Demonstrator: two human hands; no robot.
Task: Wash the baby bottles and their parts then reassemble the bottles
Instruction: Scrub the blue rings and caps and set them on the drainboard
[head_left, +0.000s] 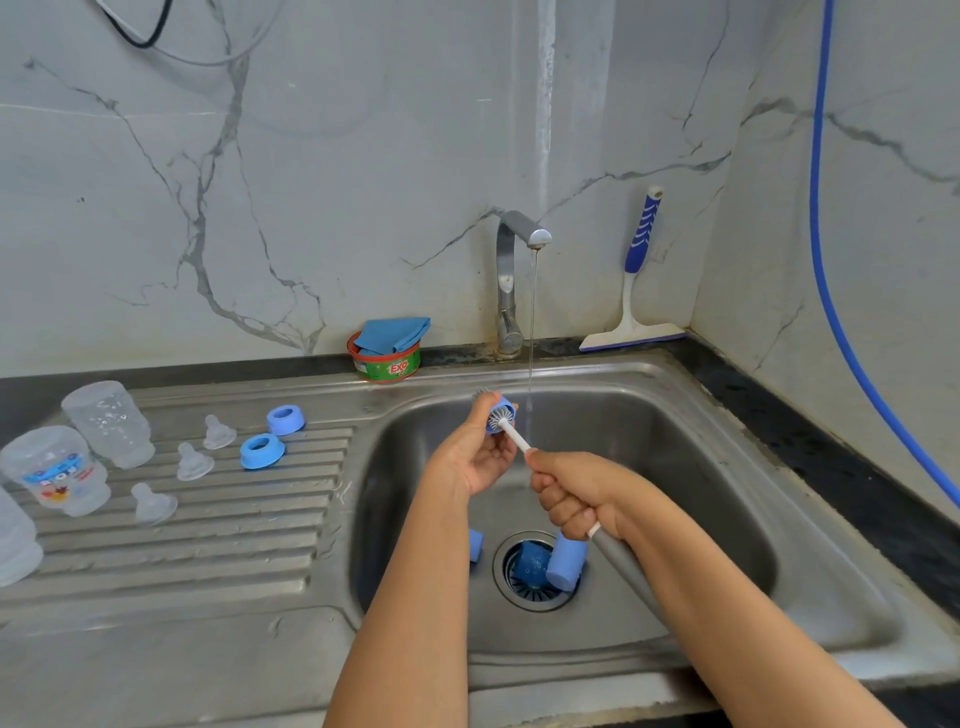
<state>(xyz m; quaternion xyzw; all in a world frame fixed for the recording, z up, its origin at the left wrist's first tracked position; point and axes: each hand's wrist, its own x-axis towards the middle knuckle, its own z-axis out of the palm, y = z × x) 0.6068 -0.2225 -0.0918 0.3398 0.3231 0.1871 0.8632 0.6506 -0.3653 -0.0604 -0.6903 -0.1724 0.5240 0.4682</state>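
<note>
We see round green-red plastic soap tub (387, 366) w/ folded blue cloth (392, 333) on top; blue-white plastic squeegee (636, 291) leaning in corner; thin blue hose (815, 182) at rt.

Drainboard (208, 561) left, basin (675, 467) right.
Bottles (109, 423), teats (193, 462), rings (262, 451) on drainboard; caps (566, 564) in basin at drain (540, 604); tap (506, 280) behind basin, tub (387, 364) left of it, squeegee (636, 291) right.

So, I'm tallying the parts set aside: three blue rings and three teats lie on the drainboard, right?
Not quite: the head view shows two blue rings on the drainboard, not three. A third ring is in the left hand, with the brush against it. The three teats are right.
</note>
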